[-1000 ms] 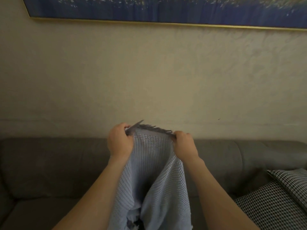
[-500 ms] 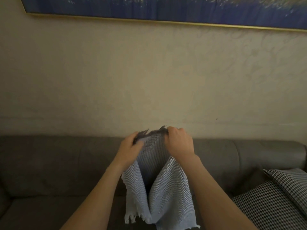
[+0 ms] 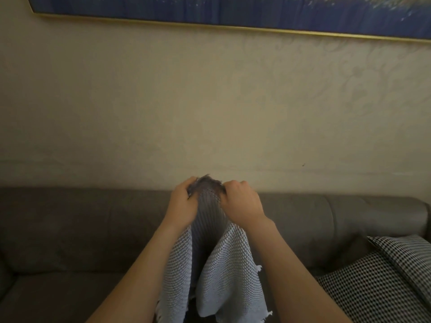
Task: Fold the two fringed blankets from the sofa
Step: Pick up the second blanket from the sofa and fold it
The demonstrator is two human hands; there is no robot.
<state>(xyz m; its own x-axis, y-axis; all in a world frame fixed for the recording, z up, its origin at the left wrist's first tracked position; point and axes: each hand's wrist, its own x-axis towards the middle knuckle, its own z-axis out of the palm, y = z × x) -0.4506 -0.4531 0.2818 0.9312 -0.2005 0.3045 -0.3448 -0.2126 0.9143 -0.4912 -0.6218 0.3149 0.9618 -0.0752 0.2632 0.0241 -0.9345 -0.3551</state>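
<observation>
1. Left hand (image 3: pixel 184 205) and right hand (image 3: pixel 242 203) are both pinching the fringed top edge of the pale blue blanket (image 3: pixel 224 271), fingers curled, mid-frame.
2. Blanket's hanging down between the forearms.
3. Grey sofa (image 3: pixel 81 229) is sitting behind, checked cushions (image 3: pixel 384 280) lower right.

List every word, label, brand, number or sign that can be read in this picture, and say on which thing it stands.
There is no readable text.
The blanket, gripped at its fringed top edge by the left hand and the right hand, shows no label.
The framed picture shows only blue paint with pale flecks.
The checked cushions and the sofa bear no writing.
</observation>
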